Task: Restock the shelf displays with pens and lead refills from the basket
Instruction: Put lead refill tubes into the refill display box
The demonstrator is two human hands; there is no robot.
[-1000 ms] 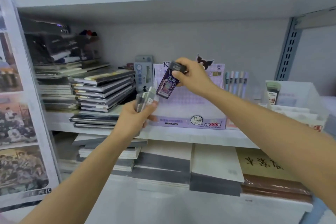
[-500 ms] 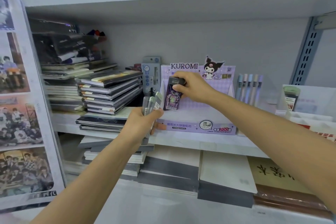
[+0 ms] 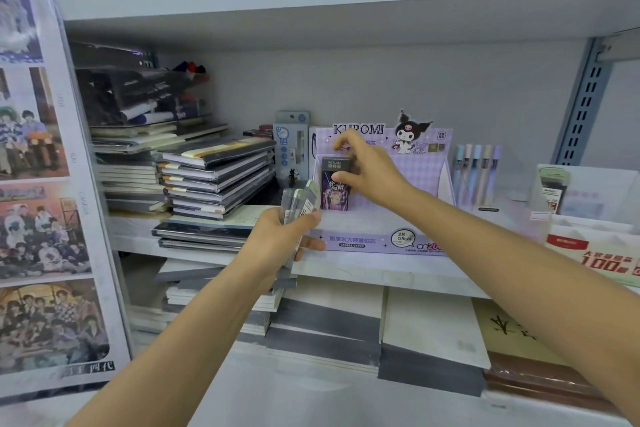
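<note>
1. Standing alone at the ten o'clock corner of the purple display box (image 3: pixel 381 240), the dark lead case (image 3: pixel 335 185) has nothing beside it for support. A brush from the right hand (image 3: pixel 369 177) could topple it forward onto the bare floor of the box.
2. That hand's fingers are spread and lifted above the case. Only the thumb tip seems to touch its three o'clock edge, so I judge the hold loose or gone.
3. The left hand (image 3: pixel 282 241) is curled tightly round a fan of spare cases (image 3: pixel 299 201), at seven o'clock from the standing one. They look slick, and one could slide out of the fist and drop off the shelf (image 3: pixel 381 270).
4. A careless reach could also knock the pale pens (image 3: pixel 476 173) that stand upright at three o'clock from the box.
5. The standing case is a small upright slab with a glossy printed face and a black cap band.
6. The box is thin matte card with a stepped front and a tall printed back panel.
7. At nine o'clock lie stacked notebooks (image 3: pixel 214 177), flat, wrapped and shiny.
</note>
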